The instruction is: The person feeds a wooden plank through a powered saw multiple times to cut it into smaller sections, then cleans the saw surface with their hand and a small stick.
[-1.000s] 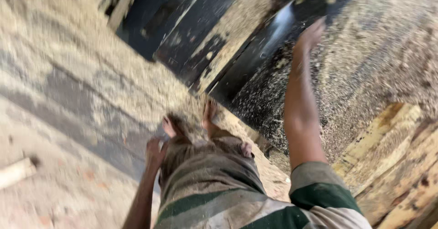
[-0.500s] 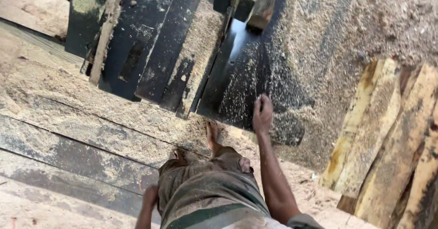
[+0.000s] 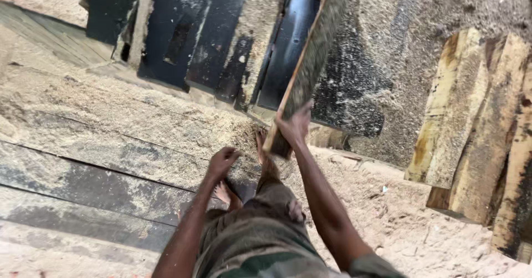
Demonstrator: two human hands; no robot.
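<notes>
2 hands show, 1 plank in hand, and a stack of about 4 slabs at the right.

The right hand is closed around the lower end of the plank, fingers wrapped over its edge. The left hand holds nothing; its fingers are curled loosely, about half shut, hanging above the floor just left of the plank's lower end.

The plank is 1 long, narrow board, rough-sawn and coated in sawdust, with a paler reddish edge along its left side. Its long axis runs from lower left to upper right: the near end sits at the right hand, just above the person's feet, and the far end points up and away, out of the top of the view. It lies across the dark machine bed, which is made of several black metal plates and channels dusted with sawdust.

The slabs stand on end, well apart from the plank, with yellowish bark-edged faces and dark stains. The floor is worn boards, grey and buried in fine tan sawdust. 2 bare feet stand on it between the hands.
</notes>
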